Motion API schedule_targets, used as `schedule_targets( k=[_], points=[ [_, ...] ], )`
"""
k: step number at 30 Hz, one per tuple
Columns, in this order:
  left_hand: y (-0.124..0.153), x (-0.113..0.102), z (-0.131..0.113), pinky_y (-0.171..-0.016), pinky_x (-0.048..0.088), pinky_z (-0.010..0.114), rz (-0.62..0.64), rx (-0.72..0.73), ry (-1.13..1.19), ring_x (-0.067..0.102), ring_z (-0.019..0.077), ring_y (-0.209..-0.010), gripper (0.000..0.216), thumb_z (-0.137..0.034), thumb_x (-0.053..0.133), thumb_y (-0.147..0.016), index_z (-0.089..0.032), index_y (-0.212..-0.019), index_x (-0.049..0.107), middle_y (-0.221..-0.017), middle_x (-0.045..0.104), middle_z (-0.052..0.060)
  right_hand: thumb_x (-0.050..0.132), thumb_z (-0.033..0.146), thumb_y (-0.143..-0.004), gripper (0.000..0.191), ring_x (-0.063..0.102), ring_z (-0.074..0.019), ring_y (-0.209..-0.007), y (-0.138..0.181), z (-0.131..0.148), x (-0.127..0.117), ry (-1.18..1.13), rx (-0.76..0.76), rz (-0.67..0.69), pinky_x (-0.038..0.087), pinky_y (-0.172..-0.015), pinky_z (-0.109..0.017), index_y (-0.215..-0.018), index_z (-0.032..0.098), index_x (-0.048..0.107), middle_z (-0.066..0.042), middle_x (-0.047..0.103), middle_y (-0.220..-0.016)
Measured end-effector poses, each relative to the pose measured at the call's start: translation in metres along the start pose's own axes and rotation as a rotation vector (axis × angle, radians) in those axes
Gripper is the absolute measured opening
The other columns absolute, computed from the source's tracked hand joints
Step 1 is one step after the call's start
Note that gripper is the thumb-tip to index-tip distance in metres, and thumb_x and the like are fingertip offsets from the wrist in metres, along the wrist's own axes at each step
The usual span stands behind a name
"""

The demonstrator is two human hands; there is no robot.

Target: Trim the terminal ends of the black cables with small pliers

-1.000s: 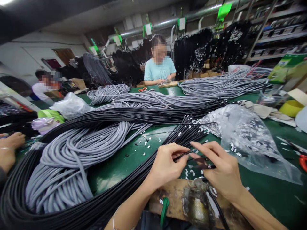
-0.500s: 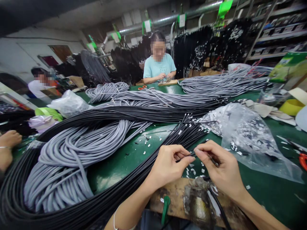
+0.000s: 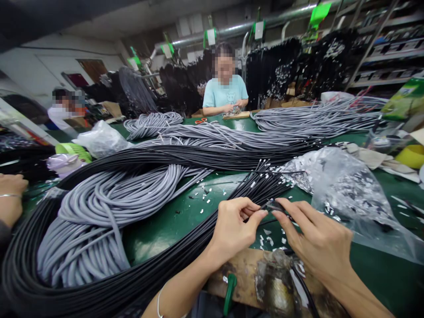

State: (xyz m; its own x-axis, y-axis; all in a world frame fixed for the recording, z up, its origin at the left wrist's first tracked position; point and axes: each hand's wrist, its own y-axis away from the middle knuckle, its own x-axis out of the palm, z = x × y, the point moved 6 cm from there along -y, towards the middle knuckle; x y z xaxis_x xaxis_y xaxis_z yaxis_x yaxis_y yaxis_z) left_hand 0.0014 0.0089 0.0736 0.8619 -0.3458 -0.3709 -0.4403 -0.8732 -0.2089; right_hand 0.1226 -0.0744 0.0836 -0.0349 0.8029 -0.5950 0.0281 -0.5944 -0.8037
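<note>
My left hand [image 3: 233, 227] is closed in a pinch over the table, with a thin black cable between thumb and forefinger, mostly hidden by the fingers. Just right of it, my right hand [image 3: 316, 232] pinches a small dark flat piece [image 3: 274, 205] against the cable's end; its exact kind is unclear. Beneath and beyond both hands runs a bundle of black cables [image 3: 185, 251], several with white tips. Small white scraps [image 3: 269, 240] lie on the green table [image 3: 159, 229] below the fingers. A wooden board [image 3: 243, 265] with a worn metal fixture [image 3: 280, 287] sits under my wrists.
Coils of grey cable [image 3: 115, 198] cover the left and far table. At right lies a clear plastic bag [image 3: 354, 190] of scraps. A green handle [image 3: 229, 291] stands at the board's front. A co-worker [image 3: 225, 90] sits opposite; another person's hand [image 3: 11, 194] is at far left.
My right hand has shifted slightly right and turned, its fingers now stretched further toward the left hand. The dark flat piece now shows between the fingertips. My left hand keeps its pinch.
</note>
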Motion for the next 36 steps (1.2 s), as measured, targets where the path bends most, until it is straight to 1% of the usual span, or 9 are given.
schedule_targets(
  k=[6,16,19,22,25,27,31,34,36],
  points=[
    [-0.0008,0.0040,0.0048,-0.038,0.036,0.018,0.037,-0.082,0.072,0.047,0.0069,-0.038,0.018,-0.028,0.062,-0.072,-0.013,-0.062,0.060,-0.048,0.054,-0.001,0.057,0.031,-0.086,0.018,0.056,-0.0086,-0.052,-0.0007,-0.0001,0.0029,-0.044,0.022,0.002,0.029,-0.050,-0.024,-0.093,0.017,0.066,0.001,0.063,-0.067],
    [-0.0026,0.0075,0.0087,-0.038,0.036,0.017,0.082,-0.128,0.138,0.046,0.0061,-0.036,0.021,-0.029,0.063,-0.071,-0.013,-0.060,0.056,-0.045,0.050,-0.003,0.057,0.032,-0.085,0.017,0.054,-0.0075,-0.048,-0.0027,-0.0011,-0.0003,-0.083,0.062,-0.029,0.028,-0.048,-0.024,-0.087,0.019,0.068,0.002,0.063,-0.063],
    [-0.0031,0.0065,0.0089,-0.039,0.037,0.017,0.075,-0.111,0.133,0.047,0.0065,-0.038,0.020,-0.028,0.064,-0.071,-0.013,-0.061,0.055,-0.047,0.051,-0.003,0.058,0.031,-0.085,0.016,0.052,-0.0070,-0.045,-0.0039,0.0001,-0.0018,-0.081,0.049,-0.046,0.028,-0.048,-0.024,-0.086,0.019,0.068,0.003,0.062,-0.060],
    [-0.0036,0.0040,0.0078,-0.041,0.038,0.018,0.035,-0.076,0.113,0.049,0.0071,-0.040,0.019,-0.028,0.065,-0.071,-0.013,-0.061,0.056,-0.049,0.052,-0.003,0.058,0.028,-0.085,0.013,0.050,-0.0071,-0.044,-0.0031,-0.0024,-0.0032,-0.135,0.083,-0.078,0.029,-0.048,-0.024,-0.087,0.019,0.067,0.003,0.061,-0.059],
    [-0.0036,0.0012,0.0062,-0.042,0.039,0.018,-0.016,-0.041,0.098,0.050,0.0073,-0.042,0.019,-0.027,0.065,-0.070,-0.013,-0.060,0.057,-0.051,0.053,-0.002,0.060,0.026,-0.084,0.013,0.054,-0.0089,-0.051,-0.0002,-0.0055,-0.0023,-0.170,0.114,-0.089,0.032,-0.052,-0.023,-0.093,0.018,0.066,0.000,0.064,-0.067],
    [-0.0034,0.0010,0.0063,-0.043,0.039,0.018,-0.020,-0.046,0.122,0.051,0.0074,-0.043,0.018,-0.026,0.065,-0.070,-0.013,-0.061,0.058,-0.052,0.054,-0.002,0.063,0.028,-0.081,0.019,0.056,-0.0101,-0.055,0.0013,-0.0045,-0.0002,-0.132,0.089,-0.072,0.033,-0.054,-0.024,-0.097,0.018,0.065,0.000,0.065,-0.073],
    [-0.0034,0.0037,0.0085,-0.041,0.039,0.017,0.034,-0.120,0.234,0.050,0.0067,-0.039,0.019,-0.026,0.067,-0.068,-0.013,-0.061,0.056,-0.049,0.053,-0.003,0.062,0.030,-0.082,0.019,0.052,-0.0088,-0.051,0.0021,-0.0004,0.0030,-0.078,0.034,-0.049,0.030,-0.051,-0.025,-0.097,0.018,0.066,0.001,0.063,-0.069],
    [-0.0031,0.0072,0.0089,-0.040,0.038,0.017,0.091,-0.159,0.286,0.048,0.0065,-0.037,0.020,-0.026,0.067,-0.067,-0.013,-0.059,0.054,-0.046,0.051,-0.003,0.062,0.028,-0.082,0.016,0.048,-0.0084,-0.047,0.0024,0.0004,0.0027,-0.077,0.033,-0.062,0.029,-0.049,-0.025,-0.093,0.018,0.067,0.002,0.059,-0.061],
    [-0.0028,0.0073,0.0095,-0.041,0.038,0.017,0.087,-0.157,0.277,0.048,0.0067,-0.037,0.021,-0.026,0.067,-0.067,-0.013,-0.060,0.054,-0.047,0.051,-0.003,0.062,0.027,-0.082,0.014,0.047,-0.0082,-0.047,0.0027,-0.0010,0.0018,-0.135,0.053,-0.075,0.030,-0.049,-0.024,-0.092,0.018,0.067,0.003,0.057,-0.058]
  ],
)
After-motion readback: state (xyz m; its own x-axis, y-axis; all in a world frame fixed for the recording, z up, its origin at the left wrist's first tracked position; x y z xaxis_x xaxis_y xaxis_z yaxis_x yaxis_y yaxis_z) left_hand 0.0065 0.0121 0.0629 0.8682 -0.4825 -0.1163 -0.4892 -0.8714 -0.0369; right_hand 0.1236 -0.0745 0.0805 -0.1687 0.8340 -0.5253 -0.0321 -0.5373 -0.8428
